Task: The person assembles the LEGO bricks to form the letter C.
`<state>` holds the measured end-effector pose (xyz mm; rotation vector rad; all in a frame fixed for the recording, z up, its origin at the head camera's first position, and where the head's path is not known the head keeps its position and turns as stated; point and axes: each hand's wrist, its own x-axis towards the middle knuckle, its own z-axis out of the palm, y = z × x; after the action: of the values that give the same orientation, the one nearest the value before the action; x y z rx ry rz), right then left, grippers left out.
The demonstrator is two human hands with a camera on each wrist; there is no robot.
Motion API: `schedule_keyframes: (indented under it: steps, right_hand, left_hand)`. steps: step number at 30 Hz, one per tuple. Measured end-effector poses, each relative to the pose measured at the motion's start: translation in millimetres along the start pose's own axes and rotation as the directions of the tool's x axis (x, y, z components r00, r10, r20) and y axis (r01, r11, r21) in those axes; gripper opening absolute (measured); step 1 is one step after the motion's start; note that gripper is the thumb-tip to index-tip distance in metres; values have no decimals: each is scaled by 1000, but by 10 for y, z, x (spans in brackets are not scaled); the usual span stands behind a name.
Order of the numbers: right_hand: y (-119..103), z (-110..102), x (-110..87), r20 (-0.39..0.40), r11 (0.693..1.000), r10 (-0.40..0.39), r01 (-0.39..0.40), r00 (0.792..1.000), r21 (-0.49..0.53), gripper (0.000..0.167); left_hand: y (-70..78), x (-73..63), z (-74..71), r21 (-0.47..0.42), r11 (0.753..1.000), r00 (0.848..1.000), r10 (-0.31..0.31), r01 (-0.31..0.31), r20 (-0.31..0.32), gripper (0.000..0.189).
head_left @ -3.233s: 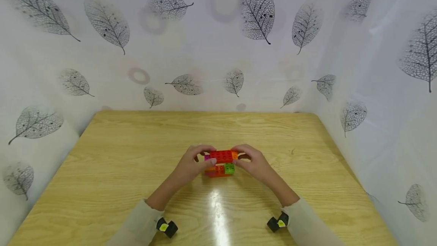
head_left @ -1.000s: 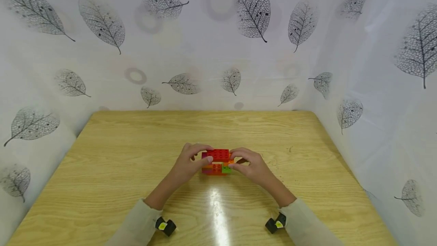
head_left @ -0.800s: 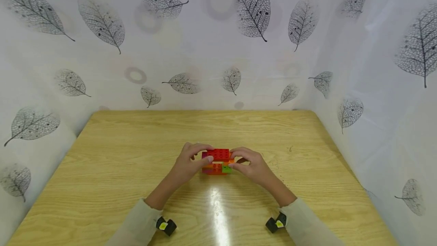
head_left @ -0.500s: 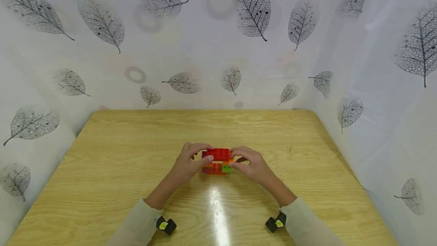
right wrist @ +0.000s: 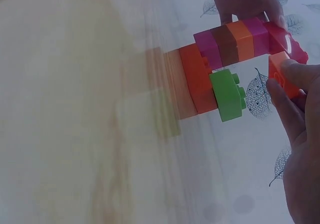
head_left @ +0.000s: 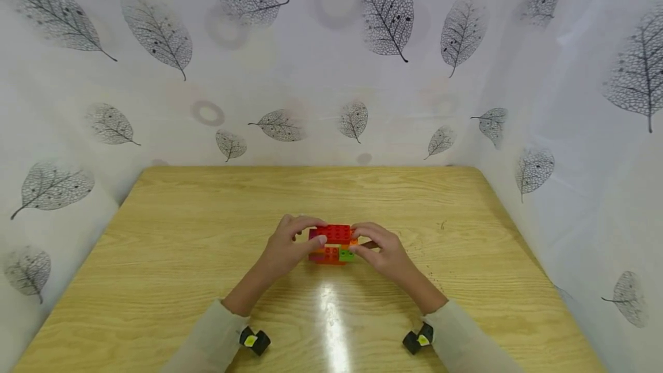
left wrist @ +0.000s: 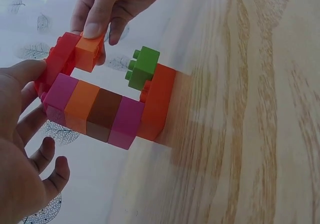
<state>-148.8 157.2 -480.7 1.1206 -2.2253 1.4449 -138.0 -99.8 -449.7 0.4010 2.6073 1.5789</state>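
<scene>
A toy building-block frame stands on the table. Its orange-red base brick (left wrist: 160,103) carries a green brick (left wrist: 145,67) at the right end and, at the left, a column of magenta, orange and brown bricks (left wrist: 103,115). A red brick (head_left: 338,233) lies across the column's top and reaches rightward. My left hand (head_left: 287,247) grips the red brick's left end between thumb and index finger, its other fingers loosely bent. My right hand (head_left: 384,246) pinches a small orange brick (right wrist: 284,76) against the underside of the red brick's free end, with a gap above the green brick.
The wooden table (head_left: 207,212) extends all round the blocks. Behind it and at both sides hangs a white leaf-printed curtain (head_left: 311,73). A small black device is strapped on each wrist, over the pale sleeves (head_left: 214,332).
Since the earliest frame, the small orange brick and my right fingertips have come slightly lower and closer beneath the red brick's right end. During the last second both hands have stayed nearly still.
</scene>
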Motion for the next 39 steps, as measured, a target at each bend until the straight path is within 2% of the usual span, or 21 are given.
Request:
schedule_keyframes:
  steps: [4,9,12,15,21,24,29,32,39]
  right_hand:
    - [-28,-17,14,-1,1000,4,-4,1000,26,30]
    - [-218,-52,94,6,1000,-11,11,1000,18,28]
    - [-236,-64,98,10,1000,-5,5,1000,6,28]
    - [-147,-54,63,23,999,55,-55,998,0,27]
    - [-33,-55,17,62,981,192,-193,980,23,26]
    - [-45,-70,19,62,975,219,-221,974,28,27]
    - [-96,-88,46,63,980,192,-195,979,50,27]
    - [-89,-98,45,62,984,163,-167,985,68,27]
    - [-12,-105,11,75,986,129,-136,989,100,26]
  left_hand:
    - [-2,3,7,6,1000,1000,6,-6,-5,28]
    - [-19,11,22,13,1000,1000,14,-14,-12,28]
    - [-24,20,27,12,1000,1000,20,-20,-7,29]
    - [-33,21,22,-1,999,999,34,-34,-2,29]
    - [-85,21,18,-23,996,996,89,-88,5,28]
    - [-93,22,19,-28,994,994,105,-104,16,31]
    - [-112,-12,-24,-32,995,995,99,-98,28,40]
    - [-134,-41,-69,-41,994,995,104,-103,14,42]
    - [-214,-127,-163,-52,989,990,138,-140,-39,29]
